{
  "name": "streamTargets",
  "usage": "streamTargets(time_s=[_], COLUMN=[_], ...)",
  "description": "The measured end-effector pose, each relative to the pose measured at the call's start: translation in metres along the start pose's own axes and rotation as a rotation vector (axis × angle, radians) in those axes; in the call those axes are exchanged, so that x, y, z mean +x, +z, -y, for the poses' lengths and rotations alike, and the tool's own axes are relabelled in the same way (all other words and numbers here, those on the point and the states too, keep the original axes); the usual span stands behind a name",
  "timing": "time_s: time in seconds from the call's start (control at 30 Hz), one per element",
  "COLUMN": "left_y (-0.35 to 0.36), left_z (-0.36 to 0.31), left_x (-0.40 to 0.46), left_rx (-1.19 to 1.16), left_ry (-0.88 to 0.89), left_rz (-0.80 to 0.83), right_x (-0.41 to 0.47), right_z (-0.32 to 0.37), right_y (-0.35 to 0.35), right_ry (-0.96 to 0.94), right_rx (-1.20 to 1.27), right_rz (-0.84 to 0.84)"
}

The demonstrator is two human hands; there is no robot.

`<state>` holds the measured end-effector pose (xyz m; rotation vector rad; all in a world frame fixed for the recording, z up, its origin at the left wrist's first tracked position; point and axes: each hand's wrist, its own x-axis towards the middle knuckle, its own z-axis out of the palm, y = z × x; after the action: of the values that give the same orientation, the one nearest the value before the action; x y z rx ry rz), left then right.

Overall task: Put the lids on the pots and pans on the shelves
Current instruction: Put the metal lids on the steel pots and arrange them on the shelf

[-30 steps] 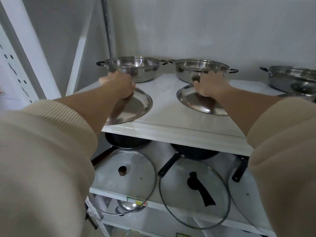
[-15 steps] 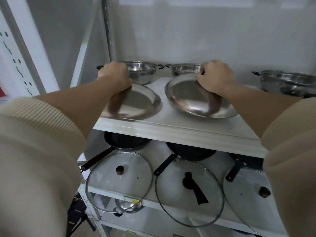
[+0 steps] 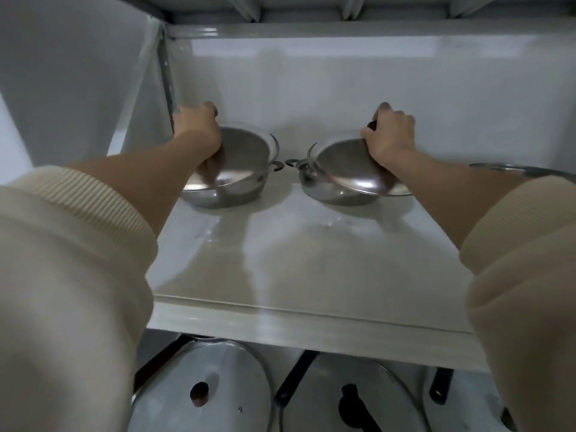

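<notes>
Two steel pots stand at the back of the upper white shelf (image 3: 280,275). My left hand (image 3: 198,126) grips a steel lid (image 3: 237,160) by its knob and holds it tilted on the left pot (image 3: 224,196). My right hand (image 3: 389,132) grips a second steel lid (image 3: 346,168) by its dark knob, tilted over the right pot (image 3: 330,194). Both lids rest partly on the pot rims, their near edges low and inner edges raised.
A third steel pot (image 3: 517,170) shows its rim at the far right of the same shelf. On the shelf below lie glass lids (image 3: 218,385) (image 3: 367,397) with dark knobs, beside black pan handles (image 3: 296,378). A metal upright (image 3: 165,73) stands close to my left hand.
Both hands lifted the steel lids off the shelf front and carried them back onto the two pots. The camera view has risen and moved closer.
</notes>
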<state>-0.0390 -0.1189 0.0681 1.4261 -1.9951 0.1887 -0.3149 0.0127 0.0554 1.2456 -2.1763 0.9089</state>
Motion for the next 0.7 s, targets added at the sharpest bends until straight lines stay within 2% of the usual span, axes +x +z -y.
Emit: streamTargets(time_s=[0.17, 0.37, 0.57, 0.7], left_y=[0.048, 0.101, 0.128, 0.135], left_z=[0.018, 0.034, 0.04, 0.038], left_x=[0.056, 0.09, 0.108, 0.11], left_rx=[0.055, 0.059, 0.066, 0.112], left_ry=[0.053, 0.073, 0.094, 0.112], left_rz=[0.035, 0.082, 0.086, 0.093], right_x=[0.035, 0.067, 0.079, 0.08], right_z=[0.002, 0.005, -0.001, -0.005], right_y=[0.046, 0.088, 0.114, 0.13], right_ry=[-0.068, 0.012, -0.063, -0.089], right_rx=[-0.083, -0.018, -0.135, -0.187], right_rz=[0.006, 0.092, 0.098, 0.16])
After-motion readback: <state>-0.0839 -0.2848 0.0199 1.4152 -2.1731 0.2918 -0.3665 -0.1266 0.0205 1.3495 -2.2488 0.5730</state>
